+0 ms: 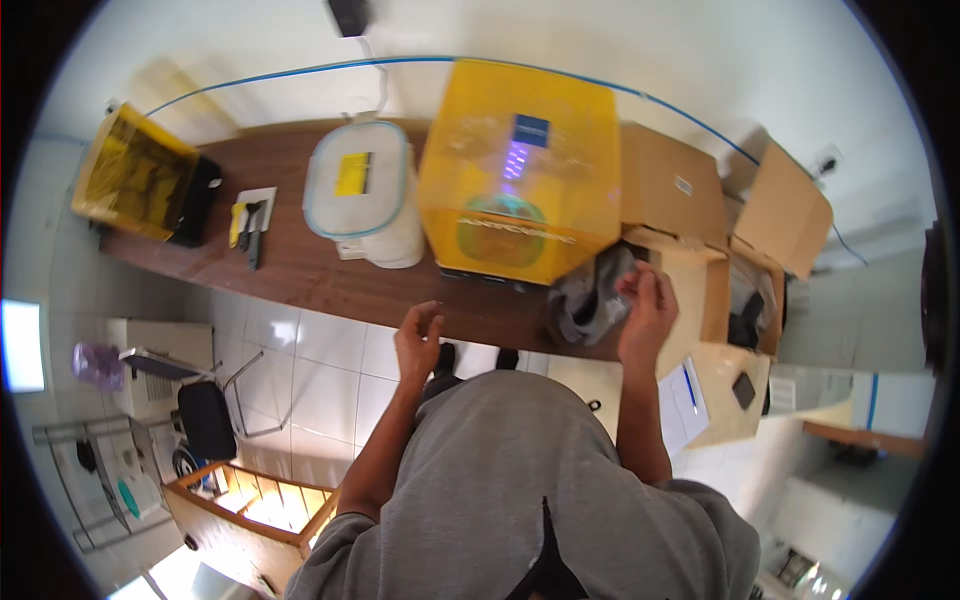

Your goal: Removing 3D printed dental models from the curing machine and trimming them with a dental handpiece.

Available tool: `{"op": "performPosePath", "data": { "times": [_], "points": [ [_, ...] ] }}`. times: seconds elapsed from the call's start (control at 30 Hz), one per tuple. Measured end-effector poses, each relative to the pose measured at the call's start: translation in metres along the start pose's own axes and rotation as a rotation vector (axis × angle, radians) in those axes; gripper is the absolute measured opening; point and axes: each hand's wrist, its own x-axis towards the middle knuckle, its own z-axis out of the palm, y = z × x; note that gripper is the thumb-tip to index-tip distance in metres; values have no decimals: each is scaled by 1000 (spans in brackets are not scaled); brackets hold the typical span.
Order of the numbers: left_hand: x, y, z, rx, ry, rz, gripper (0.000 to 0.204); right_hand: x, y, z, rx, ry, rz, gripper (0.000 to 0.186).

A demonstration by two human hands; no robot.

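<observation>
While the right hand (pixel 648 305) pinches a crumpled grey plastic bag (pixel 590 295) at the brown wooden table's (pixel 300 265) front edge, the left hand (pixel 418 342) hovers half-open, empty.

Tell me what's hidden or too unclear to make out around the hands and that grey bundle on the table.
All in the head view:
- Grey bundle: crumpled folds hide what it wraps.
- Right hand: fingertips buried in the bundle, grip unclear.
- Yellow hood: tinted cover and glare blur the inside.
- Tools on the white card: too small to identify.
- Open cardboard box: flaps shadow its contents.
- Left hand: empty, over the table edge.

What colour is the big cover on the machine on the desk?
Translucent yellow-orange cover, seen best in the head view.
</observation>
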Motion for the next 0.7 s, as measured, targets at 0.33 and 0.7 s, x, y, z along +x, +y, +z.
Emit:
{"op": "performPosePath", "data": {
  "times": [0.33, 0.7],
  "points": [
    [-7, -14, -5, -66, 11, -79, 21, -72, 14, 15, -164, -450, 245, 18],
    [-19, -5, -19, -90, 191, -64, 15, -67, 17, 29, -168, -546, 202, 14]
  ]
}}
